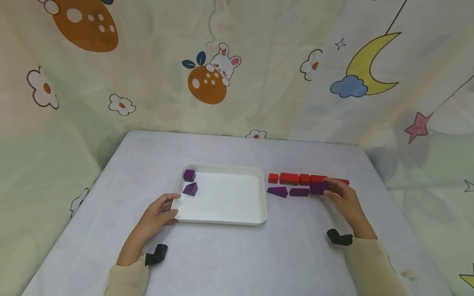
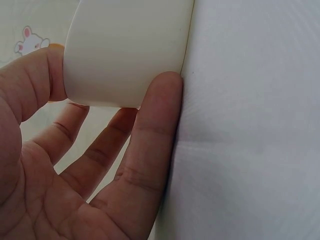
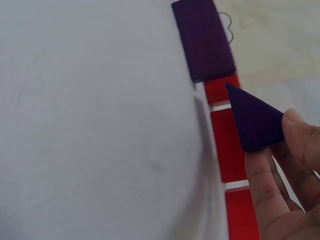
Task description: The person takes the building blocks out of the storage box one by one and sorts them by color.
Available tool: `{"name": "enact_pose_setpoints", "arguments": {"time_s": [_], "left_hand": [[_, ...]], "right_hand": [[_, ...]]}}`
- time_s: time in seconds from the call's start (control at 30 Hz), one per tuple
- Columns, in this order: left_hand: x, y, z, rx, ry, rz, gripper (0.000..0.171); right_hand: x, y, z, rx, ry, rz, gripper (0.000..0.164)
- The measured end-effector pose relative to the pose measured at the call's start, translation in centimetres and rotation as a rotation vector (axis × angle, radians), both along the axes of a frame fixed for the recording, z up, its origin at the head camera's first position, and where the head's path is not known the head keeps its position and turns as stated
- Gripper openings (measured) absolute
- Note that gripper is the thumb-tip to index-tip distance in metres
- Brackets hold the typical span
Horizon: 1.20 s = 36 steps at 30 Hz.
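Observation:
A shallow white tray [image 1: 222,222] lies on the table. My left hand [image 1: 157,213] grips its left end, thumb and fingers against the wall [image 2: 125,55]. A purple cube-like block [image 1: 189,175] and a purple pointed block [image 1: 190,189] sit in its left part. Right of the tray, my right hand [image 1: 342,199] pinches a purple triangular block [image 3: 257,122] between thumb and fingers. In the head view that block overlaps the right end of a purple row, beside a long purple block [image 1: 299,192] and a tapered purple block [image 1: 277,191].
Behind the purple blocks runs a row of red blocks [image 1: 289,178], partly covered at its right end by my right hand. A white cloth covers the table [image 1: 237,259]. Printed curtains [image 1: 155,82] hang behind it and at both sides.

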<state>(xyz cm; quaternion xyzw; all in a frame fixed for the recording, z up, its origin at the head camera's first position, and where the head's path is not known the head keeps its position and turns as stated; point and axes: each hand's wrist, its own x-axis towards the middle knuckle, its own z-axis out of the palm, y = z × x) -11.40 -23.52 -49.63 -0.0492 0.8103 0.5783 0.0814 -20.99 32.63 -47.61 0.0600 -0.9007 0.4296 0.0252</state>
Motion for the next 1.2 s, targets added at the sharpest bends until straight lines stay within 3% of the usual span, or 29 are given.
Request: {"name": "enact_pose_setpoints", "arguments": {"time_s": [0.27,0.43,0.6,0.73,0.9,1.2], "left_hand": [[-0.1,-0.1,-0.2,0.004,-0.006,0.004,0.051],[-0.1,0.0,0.0,0.005,-0.003,0.003,0.051],[0.1,-0.1,0.1,0.038,0.012,-0.009,0.050],[0.1,-0.2,0.0,0.054,0.019,-0.015,0.050],[0.0,-0.2,0.2,0.045,0.016,-0.011,0.050],[0.1,0.0,0.3,0.039,0.011,-0.011,0.049]], "right_hand": [[0.1,0.5,-1.1,0.035,-0.112,-0.029,0.050],[0.2,0.8,-1.0,0.033,-0.074,-0.026,0.050],[0.4,0.3,0.5,0.030,-0.034,-0.082,0.049],[0.5,-1.7,2.2,0.023,-0.024,-0.114,0.052],[0.3,-5.6,3.9,-0.007,-0.018,-0.067,0.051],[0.0,-12.7,3.2,-0.202,-0.035,0.061,0.047]]}}
